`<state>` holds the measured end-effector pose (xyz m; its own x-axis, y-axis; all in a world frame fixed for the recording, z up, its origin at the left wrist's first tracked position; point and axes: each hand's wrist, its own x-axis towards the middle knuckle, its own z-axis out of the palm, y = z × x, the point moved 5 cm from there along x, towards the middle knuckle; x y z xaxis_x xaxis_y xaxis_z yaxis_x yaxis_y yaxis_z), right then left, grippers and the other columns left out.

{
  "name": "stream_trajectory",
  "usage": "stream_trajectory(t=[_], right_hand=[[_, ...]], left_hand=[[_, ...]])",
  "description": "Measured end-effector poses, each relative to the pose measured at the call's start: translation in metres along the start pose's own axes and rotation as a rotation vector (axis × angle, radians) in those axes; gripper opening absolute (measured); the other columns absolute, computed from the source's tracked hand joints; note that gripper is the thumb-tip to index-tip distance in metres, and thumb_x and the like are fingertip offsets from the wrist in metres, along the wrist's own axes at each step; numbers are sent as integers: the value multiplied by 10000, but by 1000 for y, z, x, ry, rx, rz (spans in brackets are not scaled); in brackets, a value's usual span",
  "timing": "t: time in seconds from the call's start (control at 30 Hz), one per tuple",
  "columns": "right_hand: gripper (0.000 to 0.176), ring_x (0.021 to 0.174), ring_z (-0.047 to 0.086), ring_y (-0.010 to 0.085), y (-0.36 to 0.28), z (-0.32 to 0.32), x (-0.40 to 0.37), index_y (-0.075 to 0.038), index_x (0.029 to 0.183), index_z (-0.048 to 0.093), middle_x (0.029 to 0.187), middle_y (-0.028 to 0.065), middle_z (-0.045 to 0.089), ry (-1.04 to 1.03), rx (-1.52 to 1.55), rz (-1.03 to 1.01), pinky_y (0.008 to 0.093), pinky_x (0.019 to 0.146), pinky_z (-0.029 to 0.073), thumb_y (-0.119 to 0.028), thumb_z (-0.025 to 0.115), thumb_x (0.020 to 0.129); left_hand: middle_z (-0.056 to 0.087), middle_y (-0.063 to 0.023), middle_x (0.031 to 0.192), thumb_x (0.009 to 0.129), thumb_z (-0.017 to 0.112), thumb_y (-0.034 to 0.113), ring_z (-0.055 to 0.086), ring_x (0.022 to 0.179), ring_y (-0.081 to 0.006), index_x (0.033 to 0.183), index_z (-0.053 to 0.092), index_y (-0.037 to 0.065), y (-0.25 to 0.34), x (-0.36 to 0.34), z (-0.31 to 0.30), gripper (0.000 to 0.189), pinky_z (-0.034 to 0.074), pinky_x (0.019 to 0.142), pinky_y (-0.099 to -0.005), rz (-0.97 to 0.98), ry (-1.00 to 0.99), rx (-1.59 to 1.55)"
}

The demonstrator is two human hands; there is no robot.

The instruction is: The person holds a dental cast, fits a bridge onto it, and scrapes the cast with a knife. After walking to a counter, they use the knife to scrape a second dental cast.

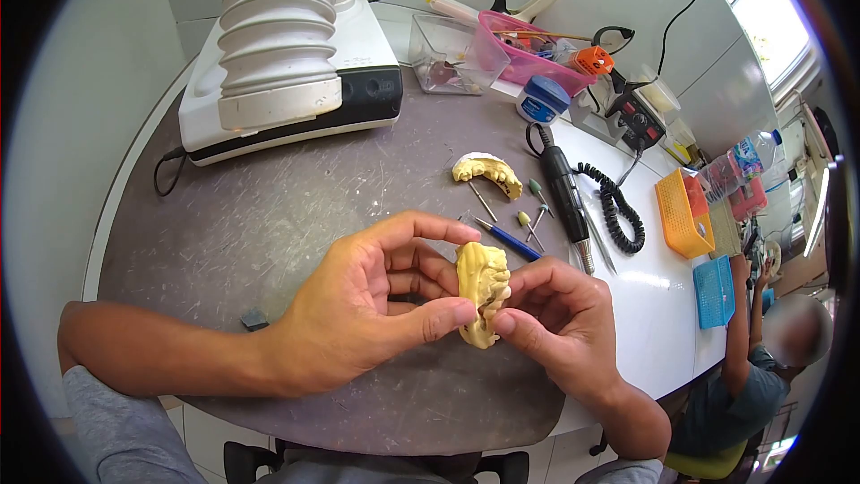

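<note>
A yellow plaster dental cast (482,291) is held up over the near part of the grey work surface, its row of teeth turned to the right. My left hand (385,291) grips it from the left, thumb on the near face and index finger at the top end. On the other side, my right hand (564,318) pinches the toothed edge between thumb and fingers. Beyond the hands lies a second, arch-shaped dental cast (488,172). A blue pen (507,238) and several small rotary burs (536,220) rest close to it.
A black rotary handpiece (563,186) with a coiled cord lies to the right. At the back left stands a white machine with a ribbed hose (278,36). Farther off are a pink basket (493,36), a blue-lidded jar (542,100), and orange (685,215) and blue baskets (715,291). Another person sits at far right.
</note>
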<state>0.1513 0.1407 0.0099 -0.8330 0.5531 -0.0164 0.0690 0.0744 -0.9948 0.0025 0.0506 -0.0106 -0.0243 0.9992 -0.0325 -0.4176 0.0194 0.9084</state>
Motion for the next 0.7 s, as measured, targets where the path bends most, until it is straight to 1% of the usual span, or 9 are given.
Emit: stream_trajectory(t=[0.23,0.33,0.53,0.7], right_hand=[[257,875,668,138,-4,2,0,39,1049,631,964,99,678,15,-105,-60,262,791,538,-106,722,858],[270,865,666,137,-3,0,0,42,1053,637,953,92,678,43,-74,-50,258,780,536,-106,732,848],[250,833,653,125,-2,0,1,43,1022,649,956,87,669,21,-123,-68,239,747,527,-94,740,835],[236,834,653,125,-2,0,0,42,1012,652,963,89,667,6,-106,-55,239,746,527,-90,737,836]], left_hand=[[577,-60,1031,855,695,36,566,973,-112,1316,438,-2,0,0,0,529,496,908,-268,-7,0,-5],[577,-62,1031,856,695,39,566,976,-112,1316,437,-3,1,0,1,529,497,909,-269,-8,0,0],[576,-58,1024,858,695,47,566,975,-110,1316,437,-2,0,0,0,528,498,908,-269,-8,-7,-2],[575,-53,1018,858,694,44,565,970,-106,1316,439,0,1,0,1,527,495,907,-266,-14,-12,0]])
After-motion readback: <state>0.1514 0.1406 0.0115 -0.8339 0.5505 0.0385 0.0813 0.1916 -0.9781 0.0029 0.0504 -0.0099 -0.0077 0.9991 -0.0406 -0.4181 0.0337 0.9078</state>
